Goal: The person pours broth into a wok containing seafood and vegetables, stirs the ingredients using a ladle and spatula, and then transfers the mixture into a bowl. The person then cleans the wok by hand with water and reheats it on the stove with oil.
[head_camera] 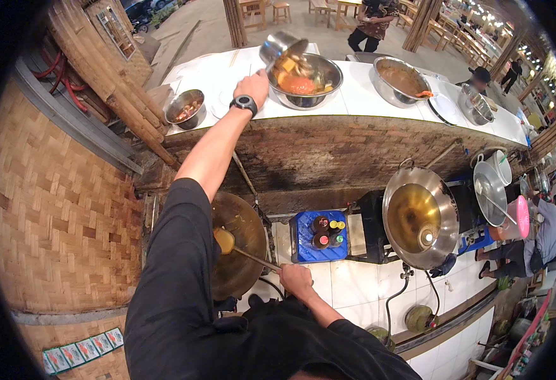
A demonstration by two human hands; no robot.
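My left hand (253, 88), a watch on its wrist, reaches over the white-tiled counter and grips a small metal pot (280, 45), apparently by its handle. The pot is tipped over a large steel bowl (307, 100), its mouth facing down into it. Yellow chunks and an orange-red paste (297, 85) lie in the bowl; some pieces show right under the pot's rim. Low in front of me, my right hand (297, 280) is closed around the long handle of a ladle (224, 240). The ladle's head rests in a dark wok (240, 270), partly covered by my left sleeve.
A bowl of brown sauce (399, 80) and a smaller food bowl (185, 109) stand on the counter (354, 102). Bottles (323, 232) sit on a blue crate (301, 256). Right of it, a wok (389, 190) holds oil. Other people (544, 232) are farther off.
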